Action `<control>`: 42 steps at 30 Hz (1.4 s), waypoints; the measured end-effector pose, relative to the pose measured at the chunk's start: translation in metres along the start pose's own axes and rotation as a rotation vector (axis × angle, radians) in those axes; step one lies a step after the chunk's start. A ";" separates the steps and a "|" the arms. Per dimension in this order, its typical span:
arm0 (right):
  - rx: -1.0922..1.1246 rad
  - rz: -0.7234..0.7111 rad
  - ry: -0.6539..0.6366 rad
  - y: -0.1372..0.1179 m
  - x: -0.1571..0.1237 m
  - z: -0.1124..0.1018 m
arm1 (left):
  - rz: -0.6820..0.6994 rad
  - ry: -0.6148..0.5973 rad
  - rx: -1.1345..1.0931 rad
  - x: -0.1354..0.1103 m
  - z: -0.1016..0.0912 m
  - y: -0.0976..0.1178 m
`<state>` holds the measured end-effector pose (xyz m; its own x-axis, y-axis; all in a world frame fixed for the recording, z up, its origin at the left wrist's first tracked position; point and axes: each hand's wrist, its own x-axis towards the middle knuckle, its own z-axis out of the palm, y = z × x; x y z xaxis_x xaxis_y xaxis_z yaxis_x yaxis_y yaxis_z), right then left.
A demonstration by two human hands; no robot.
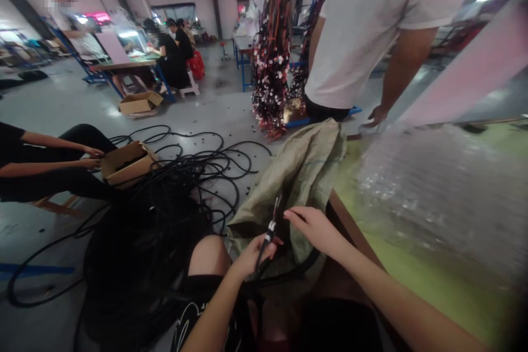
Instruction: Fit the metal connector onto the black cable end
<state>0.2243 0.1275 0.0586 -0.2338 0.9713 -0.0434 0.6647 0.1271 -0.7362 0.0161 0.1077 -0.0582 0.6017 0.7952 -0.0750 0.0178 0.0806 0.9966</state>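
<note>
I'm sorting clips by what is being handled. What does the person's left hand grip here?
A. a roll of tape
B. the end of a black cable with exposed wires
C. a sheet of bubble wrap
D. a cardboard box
B: the left hand closes around a black cable end whose thin wires stick up, while the right hand reaches toward those wires.

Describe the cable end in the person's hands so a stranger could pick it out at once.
Start at the green-topped table on the right, then look left to the olive sack draped off its corner. In front of the sack, the left hand grips a black cable while the right hand pinches its tip. Unlike the loose black cables on the floor, it ends in a white band and bare fanned wires.
</note>
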 end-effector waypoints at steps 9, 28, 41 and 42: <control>-0.075 -0.020 0.095 -0.003 -0.003 -0.002 | -0.068 -0.009 0.060 -0.001 0.000 -0.001; -0.212 0.018 0.008 -0.001 -0.002 -0.006 | -0.074 0.062 0.102 0.005 0.004 -0.008; -0.178 0.195 -0.088 -0.006 -0.002 -0.010 | -0.106 0.063 0.203 0.005 0.008 -0.008; -0.154 0.210 -0.101 -0.004 -0.001 -0.011 | -0.116 0.024 0.191 0.005 0.007 -0.009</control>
<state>0.2295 0.1278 0.0690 -0.1436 0.9558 -0.2568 0.8046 -0.0384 -0.5926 0.0242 0.1069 -0.0668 0.5673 0.8017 -0.1882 0.2383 0.0589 0.9694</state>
